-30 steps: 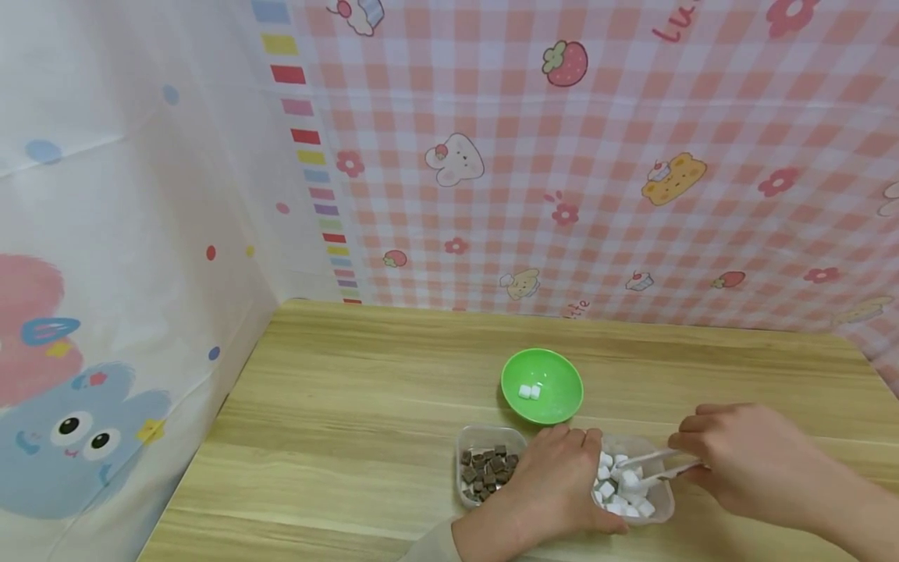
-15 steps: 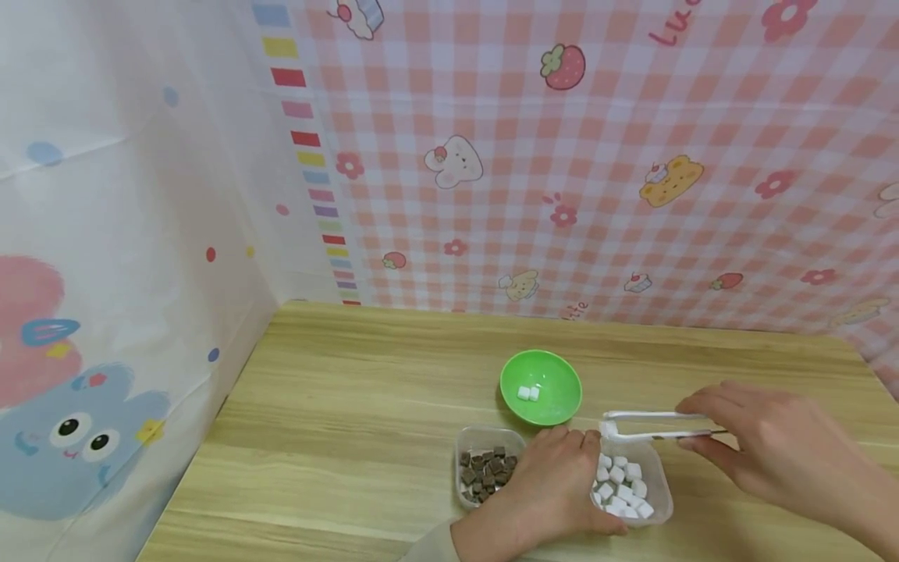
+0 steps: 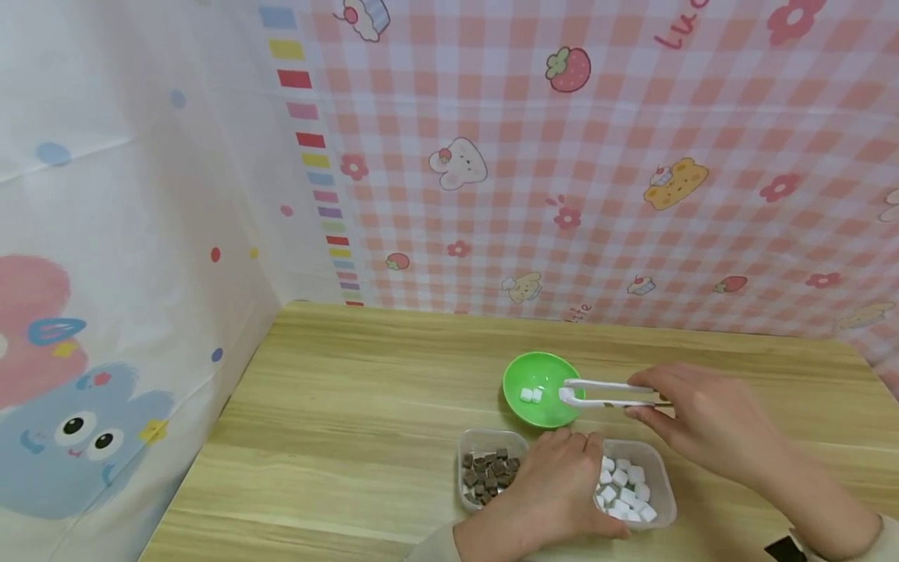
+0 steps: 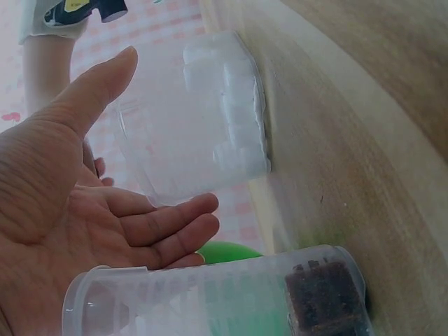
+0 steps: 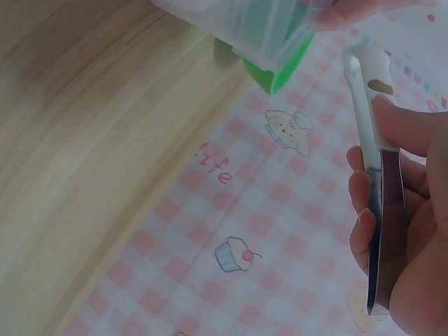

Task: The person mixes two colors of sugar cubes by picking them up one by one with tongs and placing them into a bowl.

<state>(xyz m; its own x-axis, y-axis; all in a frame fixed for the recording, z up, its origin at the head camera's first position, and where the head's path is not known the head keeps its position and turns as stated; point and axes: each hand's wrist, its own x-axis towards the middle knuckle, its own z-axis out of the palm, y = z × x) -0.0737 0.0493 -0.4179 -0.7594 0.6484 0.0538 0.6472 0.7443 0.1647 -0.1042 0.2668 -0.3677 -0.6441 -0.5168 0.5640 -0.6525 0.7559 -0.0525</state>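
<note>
My right hand grips a pair of tongs with white arms and metal toward the handle. Their tips pinch a white cube over the right side of a green bowl. Two white cubes lie inside that bowl. At the front, my left hand holds a clear plastic container of white cubes, thumb along the near side and fingers at the far side. In the left wrist view, the left hand's fingers lie nearly straight beside the container wall.
Left of my left hand stands another clear container with dark brown cubes, partly covered by the hand. All stand on a wood-grain table. A pink checked cloth hangs behind, and a white printed cloth at the left.
The tongs have risen out of the white cubes with one cube between their tips and moved left and away to the green bowl. My left hand has stayed on the container.
</note>
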